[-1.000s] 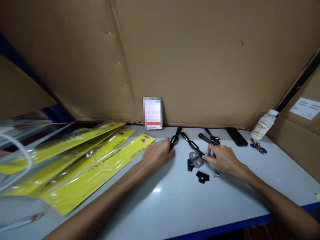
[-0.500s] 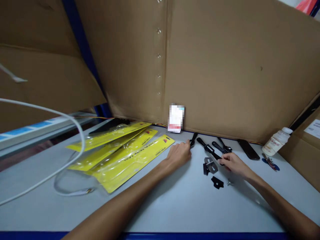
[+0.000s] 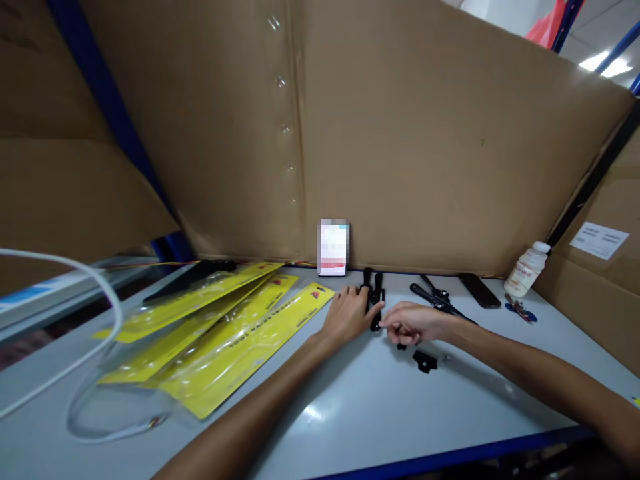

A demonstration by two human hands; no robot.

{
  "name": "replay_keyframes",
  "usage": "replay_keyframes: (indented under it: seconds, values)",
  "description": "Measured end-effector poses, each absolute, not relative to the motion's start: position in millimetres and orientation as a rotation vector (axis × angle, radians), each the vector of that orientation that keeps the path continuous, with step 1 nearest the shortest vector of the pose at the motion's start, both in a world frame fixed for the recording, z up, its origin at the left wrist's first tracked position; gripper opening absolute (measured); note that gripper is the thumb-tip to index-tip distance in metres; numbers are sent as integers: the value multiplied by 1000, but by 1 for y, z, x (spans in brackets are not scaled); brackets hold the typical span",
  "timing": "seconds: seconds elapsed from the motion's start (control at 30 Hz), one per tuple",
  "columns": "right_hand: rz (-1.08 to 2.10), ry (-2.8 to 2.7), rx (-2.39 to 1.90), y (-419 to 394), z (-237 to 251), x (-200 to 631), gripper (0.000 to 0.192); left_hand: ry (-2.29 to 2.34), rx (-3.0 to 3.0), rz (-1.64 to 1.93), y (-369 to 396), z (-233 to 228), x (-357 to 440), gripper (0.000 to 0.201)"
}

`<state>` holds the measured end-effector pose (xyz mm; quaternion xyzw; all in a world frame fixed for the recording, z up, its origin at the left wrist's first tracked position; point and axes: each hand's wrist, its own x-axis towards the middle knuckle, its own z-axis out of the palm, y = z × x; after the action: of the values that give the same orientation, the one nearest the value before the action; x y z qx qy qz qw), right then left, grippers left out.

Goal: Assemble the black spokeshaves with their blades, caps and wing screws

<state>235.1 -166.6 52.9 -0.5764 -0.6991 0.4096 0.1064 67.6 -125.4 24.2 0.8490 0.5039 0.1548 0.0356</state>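
Note:
Two black spokeshave bodies (image 3: 377, 323) lie side by side, handles pointing away from me, below the phone. My left hand (image 3: 347, 313) rests palm down with fingers outstretched at the nearer-left one, its thumb reaching across the other. My right hand (image 3: 417, 323) has its fingers curled, with the fingertips at the near end of the right-hand body. Beneath and just in front of that hand are small black metal parts (image 3: 425, 361), partly hidden, and a small screw (image 3: 446, 359). More black spokeshaves (image 3: 437, 298) lie to the right, behind my right wrist.
Yellow blister packs (image 3: 240, 347) overlap on the left, beside a white cable (image 3: 113, 293). A lit phone (image 3: 333, 248) leans on the cardboard wall (image 3: 400, 147). Toward the right are a dark flat case (image 3: 480, 291), a white-capped bottle (image 3: 527, 270) and a bunch of keys (image 3: 521, 309).
My right hand has moved left, bringing a spokeshave body beside the one at my left hand. The small metal plates are now mostly covered by my right hand. The view has shifted.

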Motion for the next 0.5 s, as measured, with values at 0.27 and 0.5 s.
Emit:
replay_keyframes:
  seconds: [0.27, 0.5]
  values:
    - [127, -1890, -1985, -175, 81, 346, 42, 1450, 2701, 414, -130, 15, 71, 41]
    - [222, -2002, -2135, -193, 54, 405, 46, 1313, 2803, 329, -110, -5, 61, 54]
